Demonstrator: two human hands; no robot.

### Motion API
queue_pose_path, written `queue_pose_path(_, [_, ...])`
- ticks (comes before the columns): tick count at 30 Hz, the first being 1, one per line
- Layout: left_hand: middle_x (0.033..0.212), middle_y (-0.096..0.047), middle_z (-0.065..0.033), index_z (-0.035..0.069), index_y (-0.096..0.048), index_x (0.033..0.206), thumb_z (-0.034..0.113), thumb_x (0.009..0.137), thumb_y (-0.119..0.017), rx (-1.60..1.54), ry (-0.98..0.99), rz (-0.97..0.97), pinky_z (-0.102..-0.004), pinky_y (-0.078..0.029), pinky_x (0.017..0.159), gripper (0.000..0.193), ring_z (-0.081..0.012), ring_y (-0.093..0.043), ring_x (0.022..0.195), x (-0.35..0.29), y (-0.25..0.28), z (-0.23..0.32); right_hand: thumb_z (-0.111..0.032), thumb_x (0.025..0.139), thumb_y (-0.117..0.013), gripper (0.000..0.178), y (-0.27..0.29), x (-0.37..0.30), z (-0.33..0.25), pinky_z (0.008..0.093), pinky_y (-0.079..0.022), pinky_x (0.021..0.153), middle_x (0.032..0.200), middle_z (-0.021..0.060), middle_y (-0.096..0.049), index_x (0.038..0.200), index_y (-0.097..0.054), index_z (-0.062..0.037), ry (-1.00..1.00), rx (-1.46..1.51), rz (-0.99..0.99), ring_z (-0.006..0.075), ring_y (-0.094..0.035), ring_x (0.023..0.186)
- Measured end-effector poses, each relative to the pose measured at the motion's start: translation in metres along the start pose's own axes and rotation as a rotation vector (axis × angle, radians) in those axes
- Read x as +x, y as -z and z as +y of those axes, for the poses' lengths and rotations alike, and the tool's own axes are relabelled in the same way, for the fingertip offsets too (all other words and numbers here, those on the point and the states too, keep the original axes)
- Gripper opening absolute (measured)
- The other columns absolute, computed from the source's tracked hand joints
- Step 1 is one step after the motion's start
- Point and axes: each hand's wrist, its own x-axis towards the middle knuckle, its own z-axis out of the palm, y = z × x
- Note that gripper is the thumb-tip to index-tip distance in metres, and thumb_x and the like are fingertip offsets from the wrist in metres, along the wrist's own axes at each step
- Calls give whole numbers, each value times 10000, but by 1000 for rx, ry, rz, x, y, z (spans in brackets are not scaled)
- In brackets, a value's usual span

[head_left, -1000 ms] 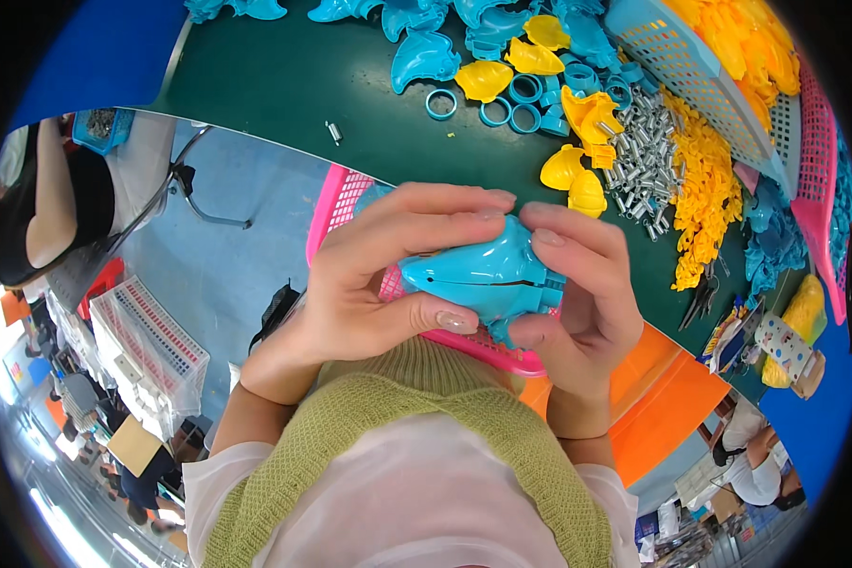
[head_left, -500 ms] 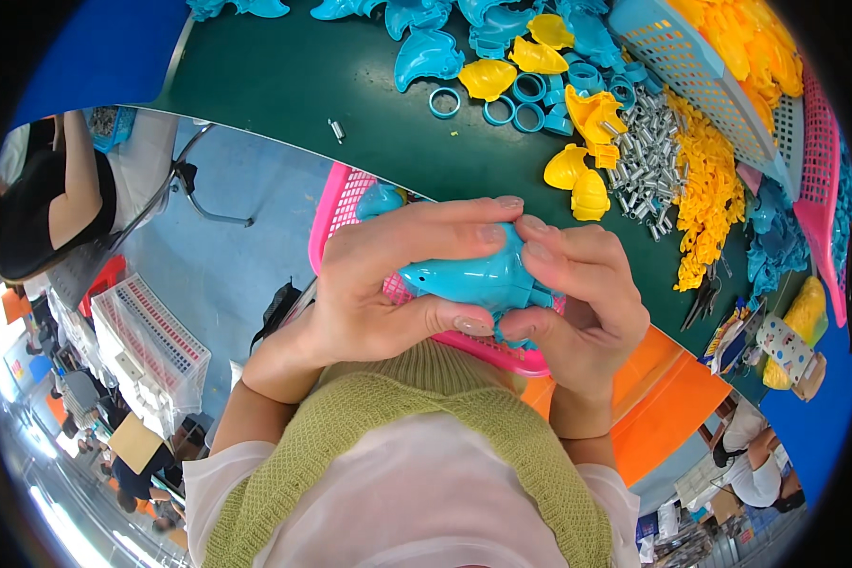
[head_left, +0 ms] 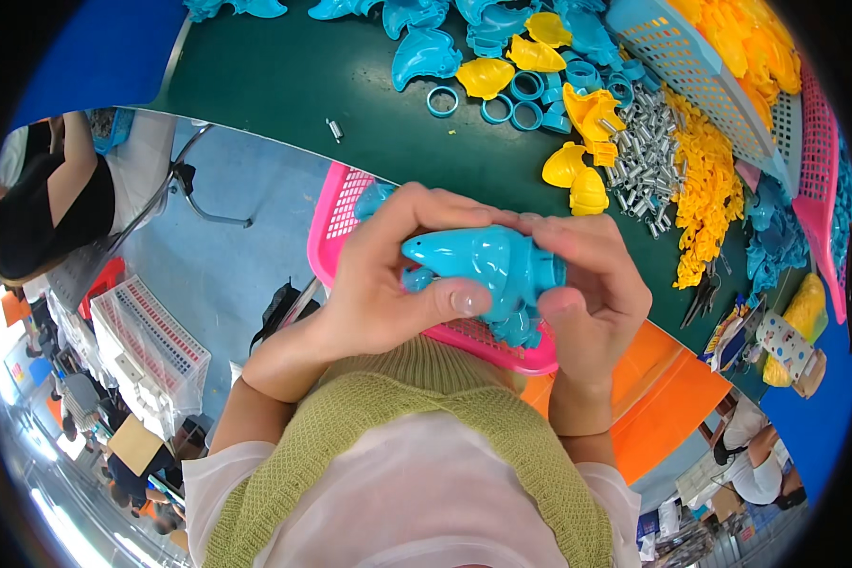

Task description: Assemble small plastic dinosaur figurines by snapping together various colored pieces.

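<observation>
Both the left hand [head_left: 388, 284] and the right hand [head_left: 592, 293] clasp a glossy, rounded blue plastic fish [head_left: 488, 265] over a pink mesh basket [head_left: 336, 222], with yellow shells [head_left: 577, 175] and metal springs [head_left: 639, 156] on the green desk [head_left: 303, 85] at 1 o'clock.

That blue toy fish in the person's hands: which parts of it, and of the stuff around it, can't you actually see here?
- Blue toy fish, head view: its underside and rear are covered by the left hand and right hand.
- Pink basket: its contents are mostly hidden behind both hands and the toy.
- Metal parts on the green table: too small to tell what kind.
- Blue basket: cut off by the picture's rim.
</observation>
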Motion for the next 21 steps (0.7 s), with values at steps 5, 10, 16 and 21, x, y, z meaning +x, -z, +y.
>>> queue_pose_path(5, [1194, -486, -226, -9, -377, 1218, 567, 851, -387, -643, 601, 9, -343, -553, 691, 683, -335, -597, 960, 6, -3, 1, -110, 806, -620, 294, 6, 4, -6, 280, -455, 769, 1097, 180, -545, 1047, -556, 45, -45, 17, 258, 175, -576, 851])
queue_pose_path(10, [1148, -522, -199, -25, -354, 1255, 483, 918, -291, -1038, 666, 57, -327, -562, 718, 613, -298, -619, 913, 6, -1, -5, -4, 785, -604, 165, 54, -6, -2, 275, -434, 760, 943, 116, -591, 950, -594, 5, -106, -830, 335, 186, -548, 864])
queue_pose_path(16, [1190, -486, -222, 0, -308, 1300, 542, 899, -231, -1053, 720, 48, -333, -567, 668, 678, -329, -615, 907, 6, 0, -9, -53, 780, -633, 208, 75, -22, 22, 281, -435, 751, 947, 88, -558, 985, -604, -55, -97, -1235, 284, 210, -526, 897])
queue_pose_path(21, [1153, -513, -229, 13, -338, 1230, 544, 906, -224, -663, 710, 75, -326, -559, 609, 632, -323, -638, 837, 11, -8, 3, -40, 770, -640, 175, 77, -20, 23, 274, -436, 720, 924, 82, -546, 939, -594, -39, -114, -1275, 291, 193, -522, 857])
